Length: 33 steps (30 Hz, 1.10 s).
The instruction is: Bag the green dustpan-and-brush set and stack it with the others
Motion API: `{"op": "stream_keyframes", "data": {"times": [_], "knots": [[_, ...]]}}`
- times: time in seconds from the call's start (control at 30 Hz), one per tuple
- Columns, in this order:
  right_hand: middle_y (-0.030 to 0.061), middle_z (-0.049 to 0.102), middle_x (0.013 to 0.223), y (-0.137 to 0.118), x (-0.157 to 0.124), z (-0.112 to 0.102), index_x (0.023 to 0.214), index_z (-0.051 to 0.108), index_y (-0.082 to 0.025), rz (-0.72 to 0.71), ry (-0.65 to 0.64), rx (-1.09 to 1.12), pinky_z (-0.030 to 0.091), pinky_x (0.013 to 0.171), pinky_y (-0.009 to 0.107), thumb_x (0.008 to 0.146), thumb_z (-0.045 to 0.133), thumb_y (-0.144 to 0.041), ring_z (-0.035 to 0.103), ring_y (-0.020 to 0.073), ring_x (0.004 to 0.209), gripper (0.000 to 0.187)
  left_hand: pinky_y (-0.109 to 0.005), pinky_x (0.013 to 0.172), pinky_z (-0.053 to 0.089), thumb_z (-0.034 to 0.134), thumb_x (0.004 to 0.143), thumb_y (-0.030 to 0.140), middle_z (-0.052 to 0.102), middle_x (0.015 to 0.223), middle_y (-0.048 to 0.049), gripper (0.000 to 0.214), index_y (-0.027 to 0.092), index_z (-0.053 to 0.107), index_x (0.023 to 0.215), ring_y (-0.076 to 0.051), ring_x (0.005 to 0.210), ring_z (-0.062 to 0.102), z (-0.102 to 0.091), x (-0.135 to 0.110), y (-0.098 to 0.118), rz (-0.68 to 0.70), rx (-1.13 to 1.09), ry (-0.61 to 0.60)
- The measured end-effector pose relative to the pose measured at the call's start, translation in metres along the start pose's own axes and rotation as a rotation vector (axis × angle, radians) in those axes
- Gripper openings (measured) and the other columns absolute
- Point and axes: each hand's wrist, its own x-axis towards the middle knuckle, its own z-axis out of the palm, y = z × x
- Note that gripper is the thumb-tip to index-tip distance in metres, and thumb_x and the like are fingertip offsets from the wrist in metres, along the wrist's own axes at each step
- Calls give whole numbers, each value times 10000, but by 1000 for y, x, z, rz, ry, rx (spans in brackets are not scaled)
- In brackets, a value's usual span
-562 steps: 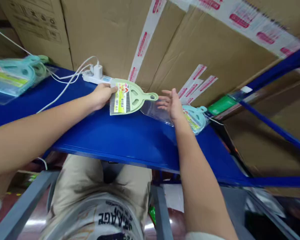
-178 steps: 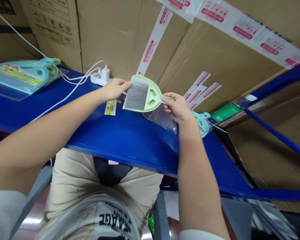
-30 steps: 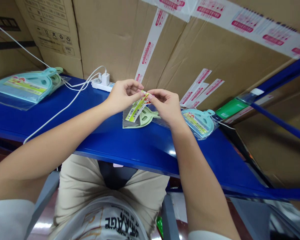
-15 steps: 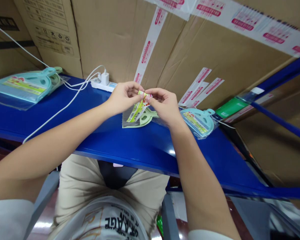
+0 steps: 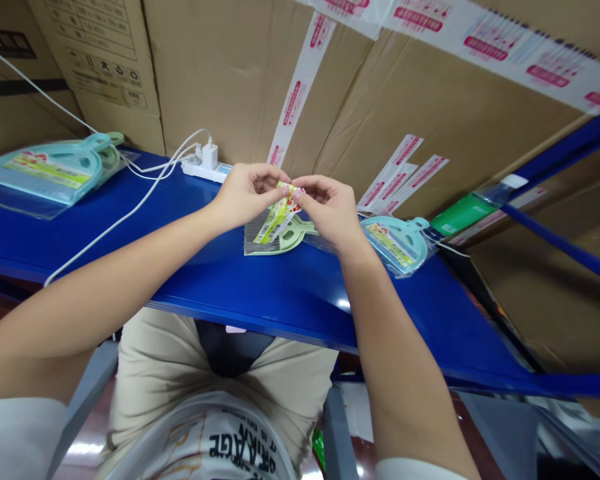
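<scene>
Both hands meet above the blue shelf (image 5: 260, 293). My left hand (image 5: 245, 195) and my right hand (image 5: 330, 208) pinch the top end of a yellow-green paper label (image 5: 276, 220), which hangs down between them, partly folded lengthwise. Right under the label a pale green mini dustpan with a grey brush (image 5: 275, 238) lies flat on the shelf. A clear plastic bag lies under my right hand, mostly hidden.
A bagged turquoise dustpan set (image 5: 397, 242) lies right of my right hand. More bagged sets (image 5: 50, 170) are stacked at the far left. A white power strip with charger (image 5: 207, 167) and cables (image 5: 125, 213) sits behind. Taped cardboard boxes (image 5: 380, 100) form the back wall.
Over the last second the label went from open and flat to folded narrower between my fingers. Earlier, my hands held the bare dustpan itself; it now rests on the shelf.
</scene>
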Motion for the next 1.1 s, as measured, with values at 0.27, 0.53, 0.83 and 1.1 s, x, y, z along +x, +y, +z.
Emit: {"op": "stream_keyframes", "data": {"times": [0.27,0.53,0.83,1.1], "knots": [[26,756,866,1,1,-1,849,750,-237,-6,2,-10,599,808,367,738,839,-501,699,185,856,300,-304,701,596,819,753,323,755,773,-36,202,165,755,860,-163,734,712,-1,0,-1,-25,24,8],[26,741,887,6,2,-5,901,740,-237,24,17,17,594,804,359,767,820,-476,698,191,894,285,-321,758,604,840,724,214,738,820,-21,346,180,698,1038,-159,760,729,0,1,-4,-69,-97,-23],[26,736,933,34,10,-21,978,674,-256,176,95,171,614,777,372,795,783,-497,719,187,861,321,-284,664,581,830,632,83,732,888,10,744,288,587,1304,-118,622,686,6,-8,-8,-92,-140,-194],[15,706,810,49,15,-25,931,659,-254,276,124,205,614,730,391,783,748,-405,691,206,788,229,-282,694,579,840,642,114,761,834,-1,447,215,745,1067,-159,726,716,10,-12,3,31,-57,-317]]}}
